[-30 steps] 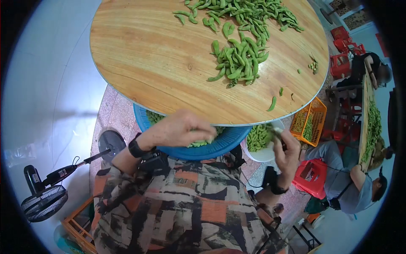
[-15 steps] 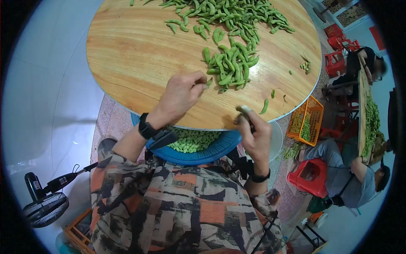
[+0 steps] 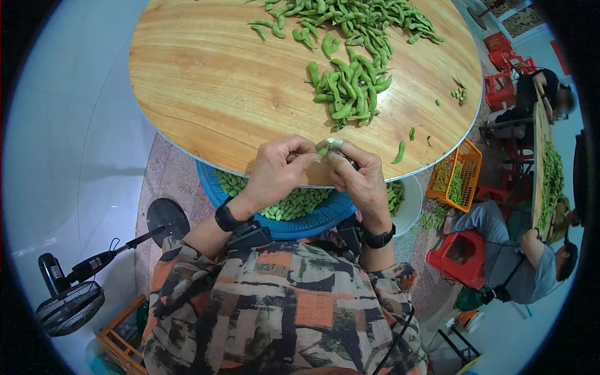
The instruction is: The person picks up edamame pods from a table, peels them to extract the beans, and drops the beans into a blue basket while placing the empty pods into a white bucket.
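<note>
My left hand [image 3: 281,167] and my right hand [image 3: 359,178] meet over the near edge of the round wooden table [image 3: 212,94]. Between their fingertips is a green pod [image 3: 323,151], pinched by my left fingers and touched by the right. A pale wrap covers a right fingertip, and something dark, partly hidden, sits in that hand. A small heap of green pods [image 3: 350,90] lies beyond my hands, with a larger pile [image 3: 356,19] behind it. Below the table edge, a blue basin [image 3: 312,228] holds shelled green beans [image 3: 294,205].
A pale bucket [image 3: 409,203] with green pieces stands right of the basin. Farther right are an orange crate [image 3: 465,175], a red stool [image 3: 459,256] and two people at another table [image 3: 540,156]. A fan [image 3: 70,307] stands at the lower left.
My hands have come together at the table edge. My right hand moved left and up, and my left hand moved slightly right and down with the pod.
</note>
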